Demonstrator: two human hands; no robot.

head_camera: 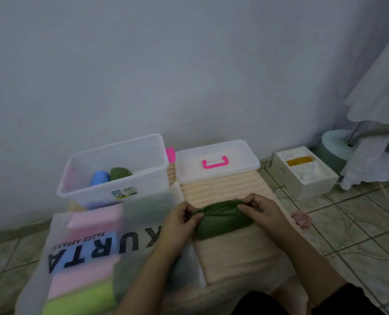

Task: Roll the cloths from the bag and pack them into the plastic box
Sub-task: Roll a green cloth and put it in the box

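A dark green cloth [223,220], rolled into a short bundle, lies on a peach ribbed mat [223,187]. My left hand [180,221] pinches its bunched left end, and my right hand [260,208] grips its upper right end. To the left stands the clear plastic box [80,192], open, holding a blue roll [100,178] and a green roll [119,173]. A translucent bag [86,251] printed with black letters lies in front of the box, with pink, blue and light green folded cloths inside.
The box's clear lid [217,160] with a pink handle lies on the mat's far end against the wall. A white carton [304,171] sits on the tiled floor to the right, beside a round stand base [334,146] and a hanging white sheet.
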